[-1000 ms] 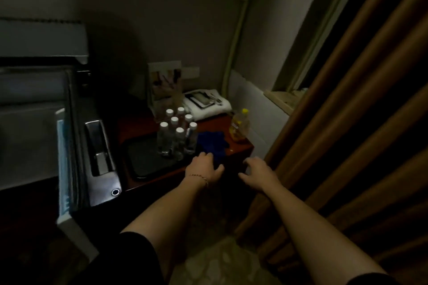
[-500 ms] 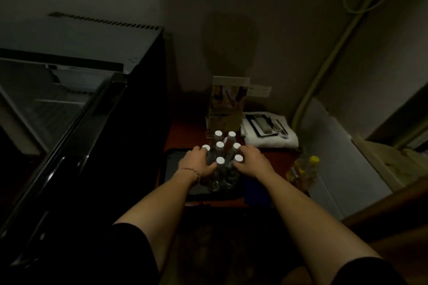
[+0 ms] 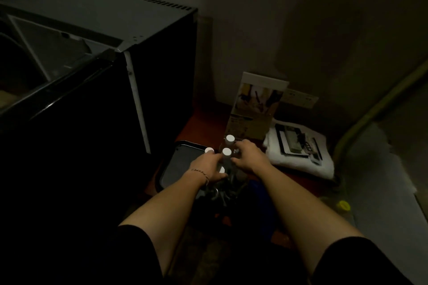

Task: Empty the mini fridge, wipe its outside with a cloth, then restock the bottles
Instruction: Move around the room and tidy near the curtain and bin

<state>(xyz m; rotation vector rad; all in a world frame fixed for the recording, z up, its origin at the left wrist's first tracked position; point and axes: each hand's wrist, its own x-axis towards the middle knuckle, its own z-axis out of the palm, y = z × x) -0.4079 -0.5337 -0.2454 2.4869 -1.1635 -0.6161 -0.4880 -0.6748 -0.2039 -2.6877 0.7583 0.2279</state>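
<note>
Several clear bottles with white caps [image 3: 226, 151] stand in a tight group on a black tray [image 3: 178, 159] on the red-brown side table. My left hand [image 3: 206, 166] wraps round the bottles on the left of the group. My right hand [image 3: 249, 157] curls round those on the right, hiding some caps. The black mini fridge [image 3: 143, 37] stands just left of the tray, its door swung open toward me at the far left. A dark blue cloth [image 3: 257, 186] lies under my right forearm, barely visible in the dim light.
A printed cardboard box [image 3: 257, 104] stands against the wall behind the bottles. A folded white towel [image 3: 301, 164] with a small tray of items lies to the right. A yellow-capped bottle [image 3: 344, 205] sits at the table's right end. A pipe [image 3: 370, 111] runs up the wall.
Both hands moved from the table's front edge up to the bottle group and closed round it from either side. The view swung left and drew nearer.
</note>
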